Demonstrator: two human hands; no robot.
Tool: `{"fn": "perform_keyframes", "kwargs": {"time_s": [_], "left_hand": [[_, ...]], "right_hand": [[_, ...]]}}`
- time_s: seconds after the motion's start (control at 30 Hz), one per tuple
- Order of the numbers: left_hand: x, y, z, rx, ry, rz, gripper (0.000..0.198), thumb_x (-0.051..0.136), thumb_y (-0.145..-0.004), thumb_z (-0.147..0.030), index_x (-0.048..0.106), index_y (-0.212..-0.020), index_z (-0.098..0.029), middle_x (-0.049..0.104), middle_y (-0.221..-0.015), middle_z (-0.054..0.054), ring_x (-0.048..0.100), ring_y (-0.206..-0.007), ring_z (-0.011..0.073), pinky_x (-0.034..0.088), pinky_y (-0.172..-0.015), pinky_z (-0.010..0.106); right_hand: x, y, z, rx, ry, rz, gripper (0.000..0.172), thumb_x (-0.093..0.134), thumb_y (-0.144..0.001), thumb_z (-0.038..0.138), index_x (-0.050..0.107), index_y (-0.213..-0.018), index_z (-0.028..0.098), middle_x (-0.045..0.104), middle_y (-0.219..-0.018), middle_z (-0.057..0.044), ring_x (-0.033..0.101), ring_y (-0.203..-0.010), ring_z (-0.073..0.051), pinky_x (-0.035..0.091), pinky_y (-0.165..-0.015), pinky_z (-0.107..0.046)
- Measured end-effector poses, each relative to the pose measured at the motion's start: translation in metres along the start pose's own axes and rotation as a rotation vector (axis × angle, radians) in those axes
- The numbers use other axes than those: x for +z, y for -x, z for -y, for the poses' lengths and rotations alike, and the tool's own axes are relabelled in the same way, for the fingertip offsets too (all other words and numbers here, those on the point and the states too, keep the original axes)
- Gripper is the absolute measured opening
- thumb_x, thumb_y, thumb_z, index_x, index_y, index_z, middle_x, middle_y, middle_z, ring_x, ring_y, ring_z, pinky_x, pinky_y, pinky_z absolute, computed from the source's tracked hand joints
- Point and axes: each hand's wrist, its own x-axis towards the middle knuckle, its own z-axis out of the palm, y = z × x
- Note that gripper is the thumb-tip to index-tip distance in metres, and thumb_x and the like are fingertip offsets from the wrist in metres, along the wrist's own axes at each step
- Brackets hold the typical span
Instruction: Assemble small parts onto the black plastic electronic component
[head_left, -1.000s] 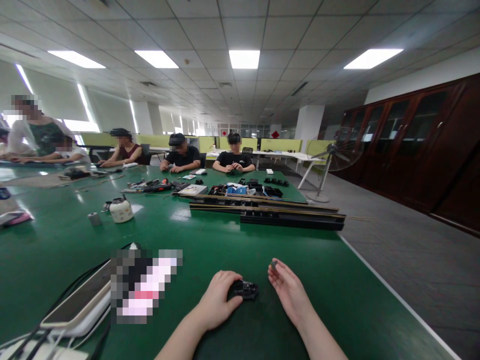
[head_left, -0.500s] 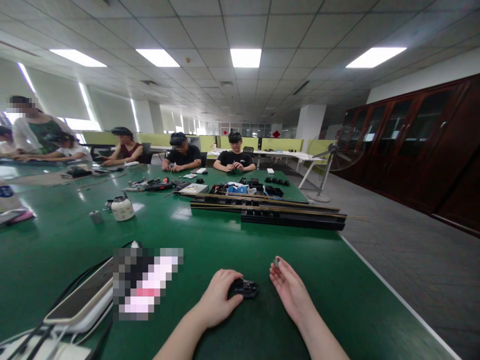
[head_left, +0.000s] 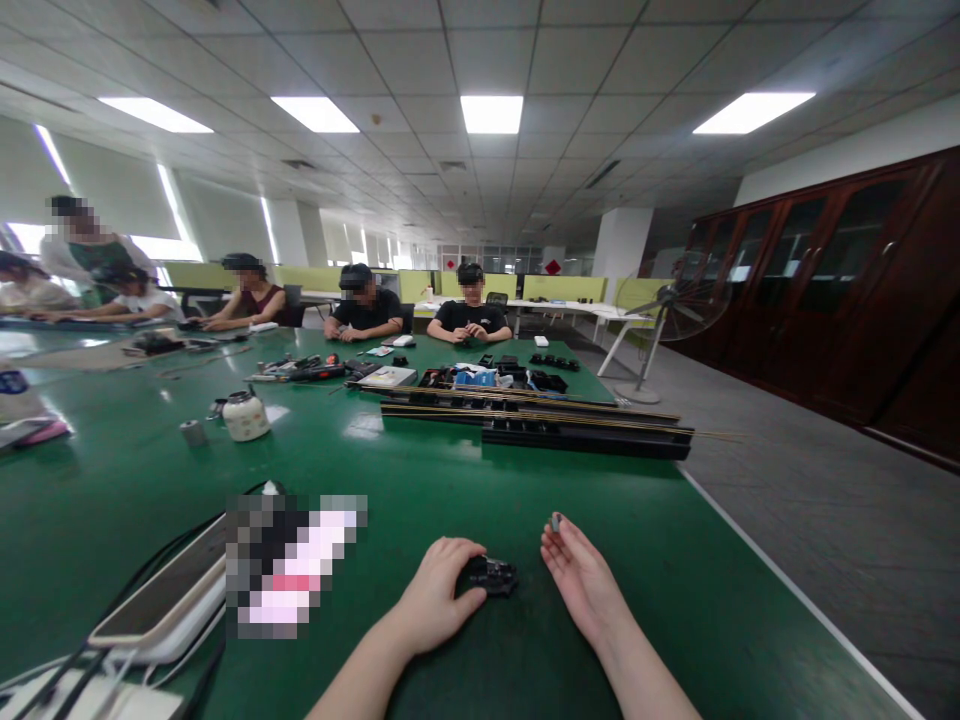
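My left hand (head_left: pixel 442 590) is closed around the left end of a small black plastic part (head_left: pixel 495 576), which rests low over the green table (head_left: pixel 420 490). Fine detail on the part's top is too small to make out. To the right, apart from it, my right hand (head_left: pixel 577 570) is raised with the palm turned inward. Its thumb and fingertips pinch a tiny grey-green piece (head_left: pixel 556 523), whose kind I cannot tell.
Long black channels (head_left: pixel 585 438) with thin brass-coloured rods lie across the table ahead. Leftward are a patterned white jar (head_left: pixel 245 416), a grey cylinder (head_left: pixel 193 433), and a white-framed device (head_left: pixel 161 590) with cables. Several people sit beyond; a floor fan (head_left: pixel 666 300) stands right.
My hands have barely moved; the tiny piece in my right fingertips is turned slightly. At the far left, a standing person has shifted a little to the right.
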Motion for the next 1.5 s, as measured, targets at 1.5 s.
{"fn": "perform_keyframes", "kwargs": {"time_s": [1.5], "left_hand": [[0.001, 0.000, 0.001, -0.003, -0.007, -0.010, 0.037, 0.059, -0.071, -0.021, 0.052, -0.107, -0.023, 0.056, -0.108, 0.003, 0.047, -0.103, 0.0203, 0.034, -0.094, 0.034]], "right_hand": [[0.009, 0.008, -0.004, -0.074, 0.332, 0.053, 0.041, 0.076, -0.055, 0.041, 0.067, -0.088, 0.019, 0.071, -0.088, -0.004, 0.062, -0.088, -0.019, 0.045, -0.086, -0.033]]}}
